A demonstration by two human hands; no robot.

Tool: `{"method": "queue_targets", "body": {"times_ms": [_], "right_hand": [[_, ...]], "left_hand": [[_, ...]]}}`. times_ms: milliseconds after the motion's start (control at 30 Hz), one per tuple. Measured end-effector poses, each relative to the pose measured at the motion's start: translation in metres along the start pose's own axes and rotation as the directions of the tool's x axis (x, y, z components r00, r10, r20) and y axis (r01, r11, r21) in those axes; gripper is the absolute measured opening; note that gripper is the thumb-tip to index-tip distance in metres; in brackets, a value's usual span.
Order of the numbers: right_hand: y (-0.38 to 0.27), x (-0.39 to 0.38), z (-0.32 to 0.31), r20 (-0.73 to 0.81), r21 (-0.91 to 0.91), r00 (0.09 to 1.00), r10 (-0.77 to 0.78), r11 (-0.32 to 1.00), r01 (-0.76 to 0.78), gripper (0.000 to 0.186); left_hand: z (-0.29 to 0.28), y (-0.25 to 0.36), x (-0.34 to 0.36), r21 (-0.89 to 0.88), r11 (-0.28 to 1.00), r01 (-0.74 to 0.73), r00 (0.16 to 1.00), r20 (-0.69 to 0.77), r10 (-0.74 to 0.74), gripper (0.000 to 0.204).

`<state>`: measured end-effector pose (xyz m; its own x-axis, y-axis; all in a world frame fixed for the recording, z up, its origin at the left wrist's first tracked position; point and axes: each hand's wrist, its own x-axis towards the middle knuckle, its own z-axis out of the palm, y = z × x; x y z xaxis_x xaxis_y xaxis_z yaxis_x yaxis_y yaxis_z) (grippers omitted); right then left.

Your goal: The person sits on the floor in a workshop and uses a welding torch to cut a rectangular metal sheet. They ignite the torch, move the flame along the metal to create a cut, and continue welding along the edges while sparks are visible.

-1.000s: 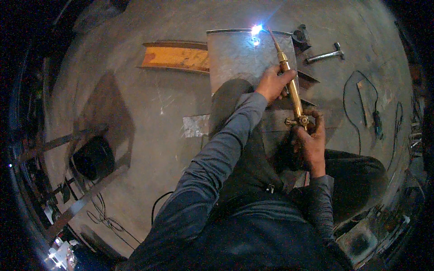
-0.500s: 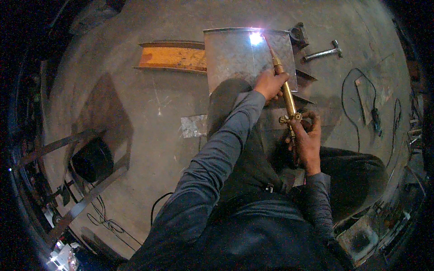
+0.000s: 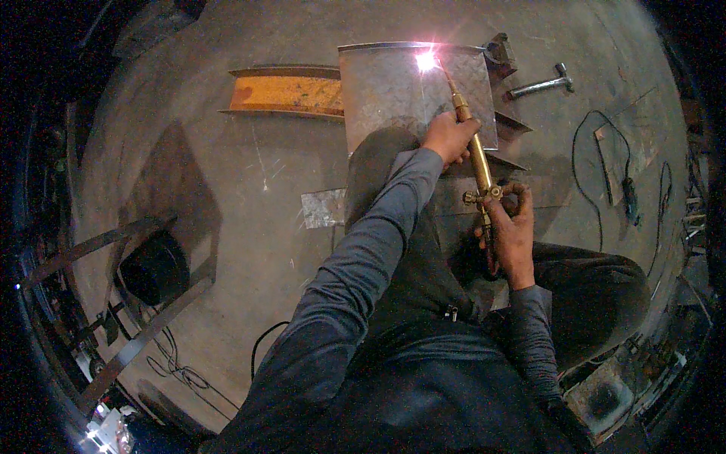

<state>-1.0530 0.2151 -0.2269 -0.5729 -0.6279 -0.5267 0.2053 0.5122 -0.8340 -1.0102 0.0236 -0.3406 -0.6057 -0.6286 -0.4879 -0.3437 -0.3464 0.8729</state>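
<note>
A brass torch (image 3: 479,160) lies diagonally in my two hands, its thin tip reaching over a grey steel plate (image 3: 378,91) toward a glaring pinkish-white spot (image 3: 426,60) near the plate's far edge. My left hand (image 3: 448,138) is closed round the upper part of the torch's body. My right hand (image 3: 510,234) grips its lower end, with thumb and fingers at the valve knobs (image 3: 471,197). The plate lies above metal beams, partly behind my knee. The glare hides the exact tip.
An orange steel beam (image 3: 283,92) lies left of the plate, a dark bracket (image 3: 501,57) and steel hammer (image 3: 533,85) right. Cables (image 3: 575,166) and thin pieces lie on the concrete floor (image 3: 265,151). A black cylinder (image 3: 153,268) stands among metal bars (image 3: 136,344) at lower left.
The torch tip has come down a little from the plate's far edge onto its surface. The glare turned from bluish to pinkish white. Both hands kept their grip, shifting slightly.
</note>
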Motion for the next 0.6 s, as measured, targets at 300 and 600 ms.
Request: {"method": "queue_targets", "body": {"times_ms": [300,600], "right_hand": [[0.0018,0.0014,-0.0026,0.022,-0.021,1.0,-0.007,1.0,0.007,0.033],[0.002,0.0027,-0.0006,0.009,0.003,1.0,0.005,1.0,-0.005,0.038]], "left_hand": [[0.0025,-0.0043,0.0027,-0.017,1.0,0.007,1.0,0.006,-0.007,0.038],[0.0015,-0.0012,0.0005,-0.005,1.0,-0.005,1.0,-0.013,0.005,0.041]]}}
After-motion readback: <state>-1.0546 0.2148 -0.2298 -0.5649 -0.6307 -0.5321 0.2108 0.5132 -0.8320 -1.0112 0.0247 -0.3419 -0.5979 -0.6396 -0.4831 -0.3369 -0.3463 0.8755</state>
